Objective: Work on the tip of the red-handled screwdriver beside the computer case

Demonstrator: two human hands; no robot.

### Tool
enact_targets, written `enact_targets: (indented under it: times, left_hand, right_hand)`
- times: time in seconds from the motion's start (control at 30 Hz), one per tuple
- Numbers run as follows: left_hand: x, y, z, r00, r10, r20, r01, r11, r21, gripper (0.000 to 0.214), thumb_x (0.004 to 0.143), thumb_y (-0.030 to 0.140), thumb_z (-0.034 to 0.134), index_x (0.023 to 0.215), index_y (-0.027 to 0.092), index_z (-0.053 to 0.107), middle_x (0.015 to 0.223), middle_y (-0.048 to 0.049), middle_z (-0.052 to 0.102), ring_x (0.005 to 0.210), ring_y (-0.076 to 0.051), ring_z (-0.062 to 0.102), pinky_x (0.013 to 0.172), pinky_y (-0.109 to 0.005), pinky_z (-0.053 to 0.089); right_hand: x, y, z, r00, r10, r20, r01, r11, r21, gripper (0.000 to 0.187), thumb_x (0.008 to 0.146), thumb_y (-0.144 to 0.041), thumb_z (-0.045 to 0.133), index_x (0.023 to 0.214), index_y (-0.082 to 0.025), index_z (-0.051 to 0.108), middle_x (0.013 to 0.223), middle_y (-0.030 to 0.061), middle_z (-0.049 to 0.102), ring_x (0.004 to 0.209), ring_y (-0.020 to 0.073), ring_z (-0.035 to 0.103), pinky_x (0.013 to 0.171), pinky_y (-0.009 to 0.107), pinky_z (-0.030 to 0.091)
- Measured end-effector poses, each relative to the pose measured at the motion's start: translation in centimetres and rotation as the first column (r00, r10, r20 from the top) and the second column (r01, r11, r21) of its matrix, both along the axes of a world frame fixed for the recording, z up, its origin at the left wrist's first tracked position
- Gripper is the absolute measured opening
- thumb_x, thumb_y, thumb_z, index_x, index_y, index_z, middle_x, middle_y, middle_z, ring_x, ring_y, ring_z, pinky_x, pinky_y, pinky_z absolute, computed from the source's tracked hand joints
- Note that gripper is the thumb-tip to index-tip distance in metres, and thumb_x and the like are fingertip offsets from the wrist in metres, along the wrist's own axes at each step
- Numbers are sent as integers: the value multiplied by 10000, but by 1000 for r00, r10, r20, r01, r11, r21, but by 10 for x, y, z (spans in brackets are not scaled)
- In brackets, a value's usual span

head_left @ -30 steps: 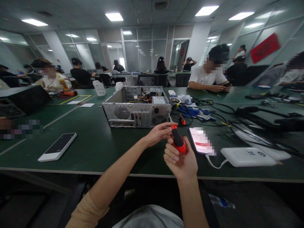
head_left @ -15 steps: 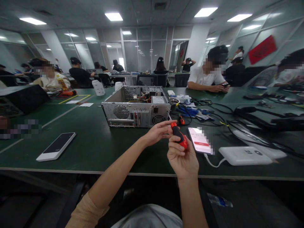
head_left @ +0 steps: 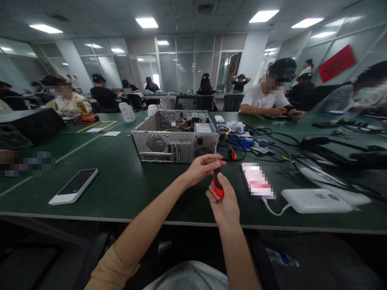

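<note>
My right hand (head_left: 224,203) is closed round the red and black handle of a screwdriver (head_left: 218,184), held upright above the near edge of the green table (head_left: 130,189). My left hand (head_left: 202,168) pinches the top of the handle where the metal shaft starts, its fingers pressed together. Just behind both hands lies an open grey computer case (head_left: 175,139) on its side, rear panel facing me.
A phone (head_left: 257,181) is cabled to a white power bank (head_left: 316,200) on the right. Another phone (head_left: 74,186) lies at the left. A small red screwdriver (head_left: 232,153) and tangled black cables (head_left: 281,151) sit right of the case. Other people sit at the tables behind.
My right hand has turned the screwdriver from leaning right to upright and shifted slightly left. My left hand stays pinched at its top.
</note>
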State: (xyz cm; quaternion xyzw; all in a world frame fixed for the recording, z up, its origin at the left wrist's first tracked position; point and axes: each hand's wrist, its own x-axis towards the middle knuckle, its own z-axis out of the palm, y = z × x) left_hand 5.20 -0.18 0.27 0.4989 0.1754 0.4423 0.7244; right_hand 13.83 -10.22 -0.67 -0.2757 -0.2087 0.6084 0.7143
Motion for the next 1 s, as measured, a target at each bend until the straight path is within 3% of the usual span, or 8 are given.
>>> enact_targets:
  times: [0.1,0.2,0.33,0.5,0.6,0.7,0.83,1.0]
  left_hand:
    - [4,-4,3,999,1,50,0,1000,-24,402,674,248,855,1033,152,701,1041,-112,747,779,-150,701,792,-308,531]
    - [2,-5,4,995,-37,90,41,998,-45,397,693,230,836,1056,160,691,1095,-119,736,815,-186,722,781,-323,550]
    - [-1,-4,5,988,-87,128,92,995,-34,367,730,225,803,1075,174,689,1165,-124,714,933,-229,724,832,-345,547]
    - [0,-2,3,999,-33,27,34,999,-25,361,753,279,795,1086,173,702,1122,-119,724,898,-182,710,833,-327,520]
    - [3,-2,1,1000,3,-7,-3,1000,-30,383,712,268,830,1062,169,712,1021,-93,743,822,-136,689,768,-274,509]
    - [4,-3,1,1000,16,25,-15,999,-48,397,677,244,852,1039,162,710,997,-90,749,841,-142,688,761,-262,511]
    - [3,-5,3,995,-22,94,28,998,-54,378,698,202,829,1049,158,697,1049,-107,745,853,-163,699,756,-277,533]
    - [1,-6,5,991,-70,114,77,995,-59,349,757,159,760,1096,168,683,1171,-128,713,880,-178,709,771,-293,538]
  right_hand:
    - [9,-8,8,987,114,-115,-117,993,-22,313,807,-519,623,839,-208,604,647,-26,590,521,98,531,473,222,472]
    - [18,-14,13,967,199,-160,-208,977,-41,259,828,-392,543,951,-192,652,939,92,729,741,178,669,600,304,560]
    - [21,-15,15,978,169,-123,-178,982,-63,233,789,-241,597,1001,-169,662,951,92,739,681,132,658,555,229,540]
    - [15,-11,11,995,-82,59,84,996,-31,387,665,-226,805,1016,-245,643,787,-46,659,575,69,564,493,171,477]
    - [12,-8,9,980,-161,115,165,986,-26,458,588,-191,851,993,-253,646,794,-66,628,594,55,544,508,160,467]
    - [10,-11,11,969,-191,156,191,981,12,401,649,-267,827,1008,-257,650,792,-61,615,598,63,543,535,182,478]
    - [9,-20,15,984,-132,119,123,989,84,376,814,-481,612,1120,-264,601,883,3,678,650,146,640,554,279,517]
    - [10,-18,12,947,-182,264,157,981,114,372,811,-385,633,1145,-245,545,825,3,704,574,144,635,555,291,525]
